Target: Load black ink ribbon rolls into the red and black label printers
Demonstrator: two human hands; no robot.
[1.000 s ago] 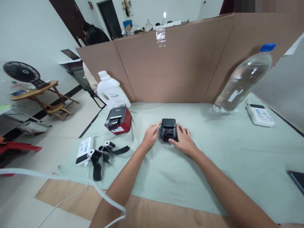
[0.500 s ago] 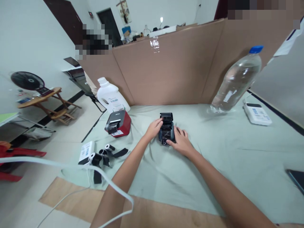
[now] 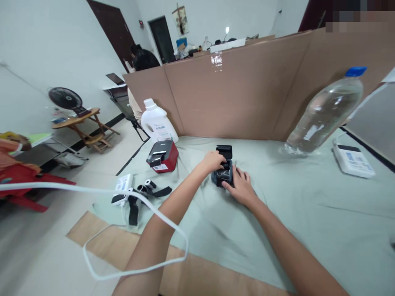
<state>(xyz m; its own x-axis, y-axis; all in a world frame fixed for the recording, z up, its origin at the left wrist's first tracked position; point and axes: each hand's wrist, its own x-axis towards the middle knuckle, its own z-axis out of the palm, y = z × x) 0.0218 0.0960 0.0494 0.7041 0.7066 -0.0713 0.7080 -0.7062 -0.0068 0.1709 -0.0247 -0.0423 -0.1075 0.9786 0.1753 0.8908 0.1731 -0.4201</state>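
Observation:
A small black label printer [image 3: 223, 169] stands in the middle of the green cloth [image 3: 293, 205] with its lid raised. My left hand [image 3: 212, 160] reaches over its top, fingers curled into the open compartment. My right hand [image 3: 241, 187] lies against the printer's right side and front, thumb and fingers pressed on its body. What sits inside the compartment is hidden by my fingers.
A red printer [image 3: 163, 156] and a white detergent bottle [image 3: 157, 125] stand at the left. A white device [image 3: 122, 187] and black rolls [image 3: 147, 188] lie near the cloth's left edge. A large water bottle [image 3: 326, 111] and a white device [image 3: 352, 160] are right. A cardboard wall [image 3: 240, 94] stands behind.
The printer's lid went from closed to fully raised. My left hand moved from its left side up over the open top. The camera view shifted leftward.

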